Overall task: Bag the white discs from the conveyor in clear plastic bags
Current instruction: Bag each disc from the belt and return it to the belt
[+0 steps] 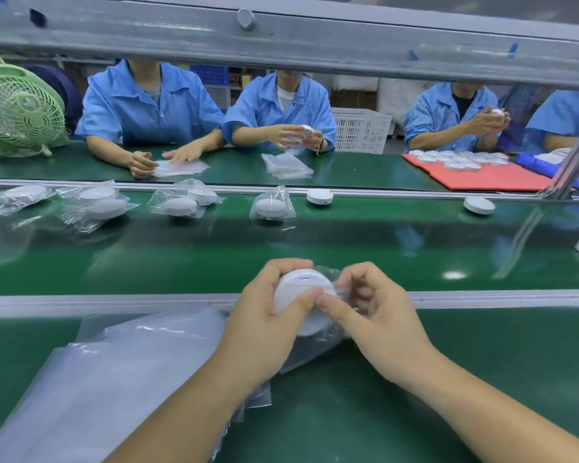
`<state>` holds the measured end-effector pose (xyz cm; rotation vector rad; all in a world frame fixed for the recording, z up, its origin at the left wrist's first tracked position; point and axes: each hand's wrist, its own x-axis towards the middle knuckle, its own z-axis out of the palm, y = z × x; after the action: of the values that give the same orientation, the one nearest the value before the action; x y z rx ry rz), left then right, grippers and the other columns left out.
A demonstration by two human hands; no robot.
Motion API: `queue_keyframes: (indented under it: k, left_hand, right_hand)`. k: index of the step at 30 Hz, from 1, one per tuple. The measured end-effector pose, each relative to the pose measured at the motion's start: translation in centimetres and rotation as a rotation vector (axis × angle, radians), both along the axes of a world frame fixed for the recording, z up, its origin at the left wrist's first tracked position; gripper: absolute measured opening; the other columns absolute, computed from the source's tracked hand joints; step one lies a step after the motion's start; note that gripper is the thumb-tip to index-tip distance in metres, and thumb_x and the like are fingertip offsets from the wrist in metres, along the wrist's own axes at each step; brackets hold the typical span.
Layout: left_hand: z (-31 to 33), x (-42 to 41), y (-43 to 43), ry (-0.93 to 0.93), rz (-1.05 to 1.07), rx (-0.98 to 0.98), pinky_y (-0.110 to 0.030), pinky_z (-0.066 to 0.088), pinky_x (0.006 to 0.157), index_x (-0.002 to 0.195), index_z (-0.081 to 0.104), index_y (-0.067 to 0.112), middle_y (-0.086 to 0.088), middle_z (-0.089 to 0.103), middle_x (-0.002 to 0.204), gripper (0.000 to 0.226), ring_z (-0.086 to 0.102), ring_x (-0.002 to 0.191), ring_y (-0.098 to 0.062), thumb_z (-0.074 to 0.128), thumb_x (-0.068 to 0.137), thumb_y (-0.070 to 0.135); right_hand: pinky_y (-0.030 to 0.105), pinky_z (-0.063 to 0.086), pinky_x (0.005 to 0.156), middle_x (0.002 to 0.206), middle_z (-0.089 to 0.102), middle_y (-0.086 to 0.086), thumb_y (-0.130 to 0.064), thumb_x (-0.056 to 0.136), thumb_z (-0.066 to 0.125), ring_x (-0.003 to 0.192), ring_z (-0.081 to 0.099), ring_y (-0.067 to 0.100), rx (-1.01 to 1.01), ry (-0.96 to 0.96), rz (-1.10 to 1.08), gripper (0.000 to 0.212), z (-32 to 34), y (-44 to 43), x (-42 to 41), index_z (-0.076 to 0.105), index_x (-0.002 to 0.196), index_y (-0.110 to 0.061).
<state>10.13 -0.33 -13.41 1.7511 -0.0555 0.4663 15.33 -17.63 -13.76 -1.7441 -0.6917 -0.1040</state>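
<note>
One white disc [298,285] mid-bagging: left hand [264,315] curled round it, right hand [378,315] pinching clear bag [310,355] alongside. Beyond the fingertips [291,264]: bagged discs [271,207] done; bare discs [320,196] left.

The left hand [264,320] and right hand [380,317] are seen bare; the left forearm [188,407] and right forearm [482,407] are shown uncovered down to the lower edge

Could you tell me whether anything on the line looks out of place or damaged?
Nothing stands out. The left hand holds a white disc, the right hand a clear bag; bagged discs and bare discs lie on the conveyor.
</note>
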Motion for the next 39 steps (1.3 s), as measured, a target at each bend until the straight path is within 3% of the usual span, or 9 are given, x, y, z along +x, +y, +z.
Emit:
queue_keyframes:
  k: [5, 10, 15, 17, 19, 23, 28, 32, 39]
  left_hand:
    - [-0.1, -0.3, -0.5, 0.076, 0.006, 0.11, -0.017, 0.045, 0.096, 0.118, 0.058, 0.042, 0.026, 0.057, 0.121, 0.019, 0.052, 0.114, 0.011, 0.05, 0.103, 0.036]
    - [2.6, -0.8, 2.7, 0.126, 0.129, 0.904, -0.03, 0.041, 0.101, 0.116, 0.05, 0.044, 0.02, 0.044, 0.118, 0.024, 0.043, 0.115, -0.004, 0.045, 0.096, 0.056]
    - [4.4, -2.2, 5.3, 0.56, -0.068, 1.137, -0.033, 0.051, 0.091, 0.108, 0.062, 0.043, 0.023, 0.061, 0.106, 0.038, 0.055, 0.104, -0.003, 0.069, 0.077, 0.063]
    - [4.5, -2.2, 4.8, 0.574, -0.087, 1.171, -0.029, 0.052, 0.091, 0.111, 0.068, 0.043, 0.021, 0.066, 0.108, 0.037, 0.06, 0.105, -0.003, 0.075, 0.077, 0.054]
    - [4.1, -1.7, 4.2, 0.579, -0.114, 1.167, -0.026, 0.053, 0.086, 0.108, 0.074, 0.039, 0.018, 0.071, 0.105, 0.029, 0.064, 0.101, -0.006, 0.077, 0.08, 0.046]
    - [3.2, -0.5, 3.6, 0.545, -0.12, 1.218, -0.025, 0.054, 0.083, 0.107, 0.077, 0.035, 0.014, 0.075, 0.106, 0.02, 0.066, 0.102, -0.01, 0.071, 0.088, 0.035]
    - [1.3, 0.0, 2.8, 0.371, -0.05, 1.295, -0.029, 0.05, 0.07, 0.096, 0.072, 0.025, 0.004, 0.069, 0.092, 0.024, 0.063, 0.09, -0.02, 0.056, 0.096, 0.043]
    - [0.1, -0.1, 2.7, 0.296, -0.059, 1.208, -0.035, 0.054, 0.079, 0.102, 0.069, 0.03, 0.012, 0.069, 0.097, 0.029, 0.06, 0.096, -0.015, 0.052, 0.094, 0.052]
    - [-0.2, -0.3, 2.4, 0.243, -0.048, 1.188, -0.033, 0.053, 0.087, 0.117, 0.067, 0.041, 0.023, 0.067, 0.115, 0.034, 0.056, 0.112, -0.007, 0.047, 0.095, 0.059]
  right_hand:
    - [0.022, 0.033, 0.052, 0.054, 0.039, -0.011, -0.046, 0.098, 0.055, 0.053, 0.038, 0.008, -0.221, -0.04, 0.029, 0.048, 0.5, 1.6, 2.5, 0.042, 0.064, -0.015]
    - [0.033, 0.022, 0.052, 0.046, 0.028, -0.013, -0.022, 0.099, 0.055, 0.046, 0.026, 0.01, -0.19, 0.164, -0.251, 0.055, 0.8, 4.5, 9.0, 0.032, 0.049, -0.022]
    - [0.037, 0.045, 0.066, 0.074, 0.062, 0.003, -0.027, 0.105, 0.05, 0.067, 0.051, 0.021, -0.153, 0.37, -0.47, 0.031, 2.2, 6.4, 16.1, 0.061, 0.079, -0.013]
    - [0.043, 0.056, 0.081, 0.11, 0.07, 0.011, -0.033, 0.107, 0.051, 0.089, 0.065, 0.026, -0.2, 0.496, -0.367, 0.028, 2.2, 7.1, 17.2, 0.066, 0.116, -0.011]
    - [0.047, 0.057, 0.09, 0.118, 0.07, 0.012, -0.038, 0.106, 0.051, 0.096, 0.065, 0.027, -0.267, 0.506, -0.268, 0.033, 1.6, 7.7, 17.1, 0.064, 0.129, -0.018]
    - [0.026, 0.047, 0.064, 0.07, 0.069, -0.007, -0.043, 0.102, 0.055, 0.064, 0.056, 0.012, -0.436, 0.192, -0.282, 0.027, -0.1, 7.0, 14.9, 0.075, 0.099, -0.026]
    - [0.026, 0.048, 0.067, 0.078, 0.07, -0.012, -0.055, 0.099, 0.051, 0.077, 0.064, 0.009, -0.589, -0.02, -0.34, 0.039, -0.8, 2.8, 11.0, 0.068, 0.079, -0.027]
    - [0.035, 0.048, 0.072, 0.082, 0.062, -0.006, -0.05, 0.095, 0.056, 0.081, 0.061, 0.015, -0.574, -0.154, -0.388, 0.047, -1.8, -1.7, 7.9, 0.037, 0.063, -0.021]
    - [0.038, 0.024, 0.056, 0.058, 0.026, -0.003, -0.043, 0.094, 0.04, 0.057, 0.026, 0.019, -0.321, -0.079, -0.571, 0.046, -2.5, -4.5, 6.8, 0.021, 0.06, -0.018]
